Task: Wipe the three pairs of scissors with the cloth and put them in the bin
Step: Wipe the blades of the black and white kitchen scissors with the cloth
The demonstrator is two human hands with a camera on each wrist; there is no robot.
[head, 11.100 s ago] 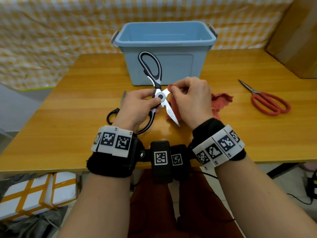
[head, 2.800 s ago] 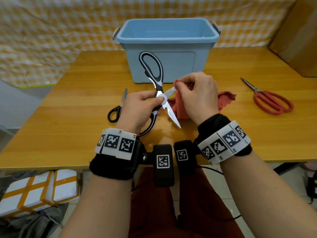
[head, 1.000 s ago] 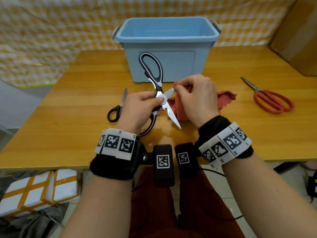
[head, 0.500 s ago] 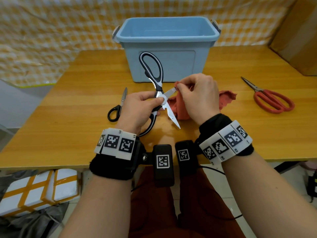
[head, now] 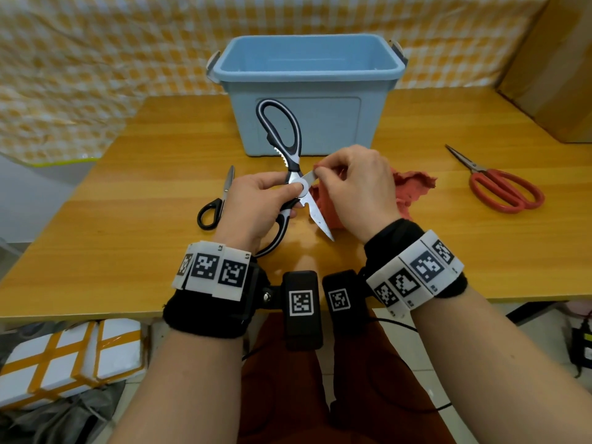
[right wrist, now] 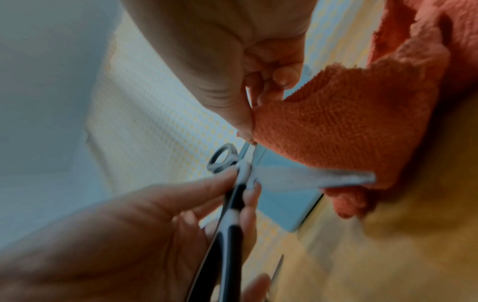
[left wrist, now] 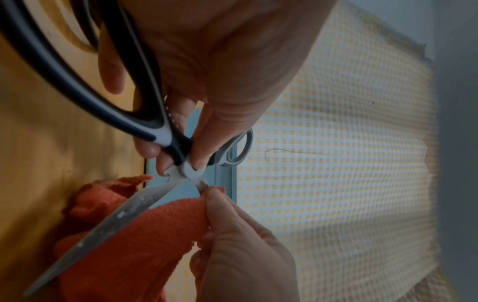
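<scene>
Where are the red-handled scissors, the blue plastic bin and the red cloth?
red-handled scissors (head: 504, 191): head view, on the red handle loops.
blue plastic bin (head: 374, 123): head view, front wall.
red cloth (head: 413, 184): head view, crumpled part beyond the right hand.

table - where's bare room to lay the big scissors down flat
Free: the table left of the small black scissors, and the stretch between the red cloth and red scissors. Crowded: the middle before the bin, where both hands work the kitchen scissors.
</scene>
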